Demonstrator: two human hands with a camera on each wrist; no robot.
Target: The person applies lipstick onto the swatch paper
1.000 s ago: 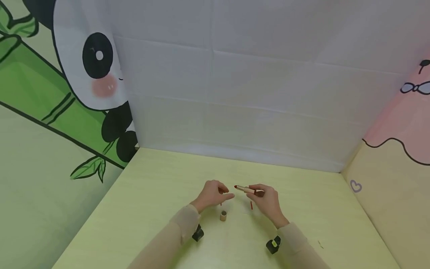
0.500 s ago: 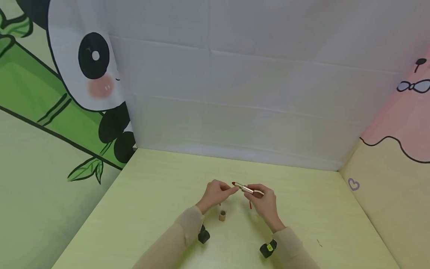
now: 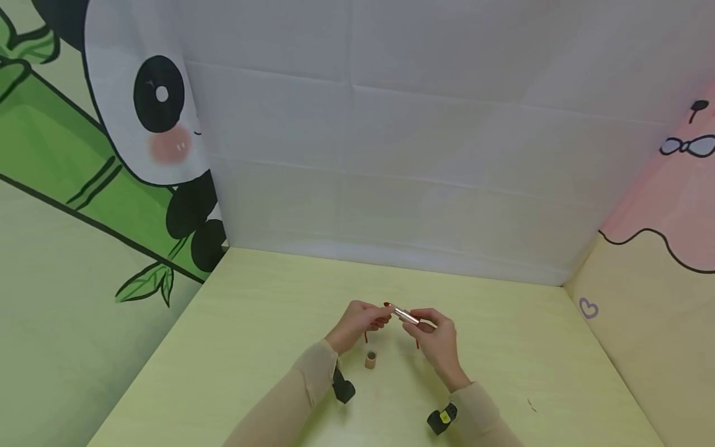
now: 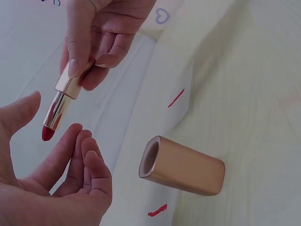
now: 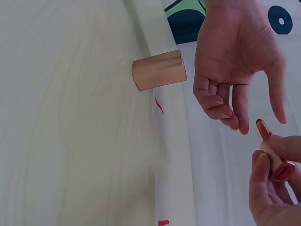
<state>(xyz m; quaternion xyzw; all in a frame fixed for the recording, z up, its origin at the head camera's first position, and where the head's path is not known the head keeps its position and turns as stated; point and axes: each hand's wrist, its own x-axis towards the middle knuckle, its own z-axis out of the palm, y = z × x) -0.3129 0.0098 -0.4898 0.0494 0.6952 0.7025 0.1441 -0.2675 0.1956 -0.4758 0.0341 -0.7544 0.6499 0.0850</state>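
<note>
A gold lipstick point(image 4: 70, 87) with its red bullet raised is pinched between the thumb and fingers of my right hand point(image 3: 440, 340), tip pointing left. Its rounded base end point(image 5: 284, 172) faces the right wrist camera. Close by, my left hand point(image 3: 354, 326) has its thumb spread from its lightly bent fingers. In the left wrist view the red tip hangs in that gap, apart from the fingers. On the table below the hands stands the gold lipstick cap point(image 3: 370, 360), its hollow mouth point(image 4: 151, 157) showing.
A white sheet point(image 4: 181, 108) lies beneath the hands, bearing a red stroke point(image 4: 176, 98) and a second red mark point(image 4: 157, 210). The pale table point(image 3: 268, 292) meets a white cloth backdrop point(image 3: 391, 217). Printed side walls point(image 3: 67, 298) flank it. Small thin flecks point(image 3: 532, 405) lie at right.
My right hand has brought the lipstick slightly left, and my left hand has come closer, so its thumb now overlaps the lipstick tip in the head view. The cap stays put.
</note>
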